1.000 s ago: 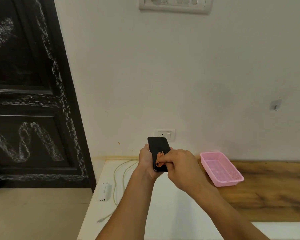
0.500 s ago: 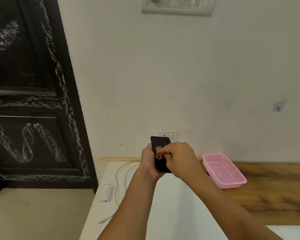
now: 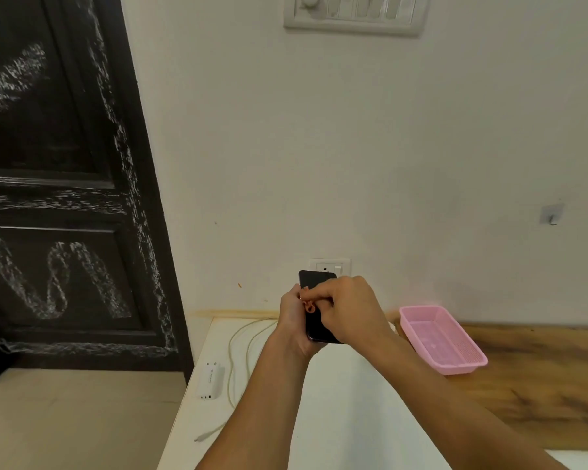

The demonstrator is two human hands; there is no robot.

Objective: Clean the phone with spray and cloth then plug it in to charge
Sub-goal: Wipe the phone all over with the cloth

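The left hand (image 3: 293, 317) grips the phone (image 3: 317, 280) by its left edge, holding it upright above the table (image 3: 353, 408), its top just below the socket (image 3: 330, 266) in view. The right hand (image 3: 352, 310) covers the screen with its fingers curled, pinching a small orange cloth (image 3: 309, 306) against the glass, and most of the cloth is hidden. On the table lie 1 white charger (image 3: 211, 379) and a cable (image 3: 233, 351) at left and a pink tray (image 3: 459, 368) at right, all apart from the phone.
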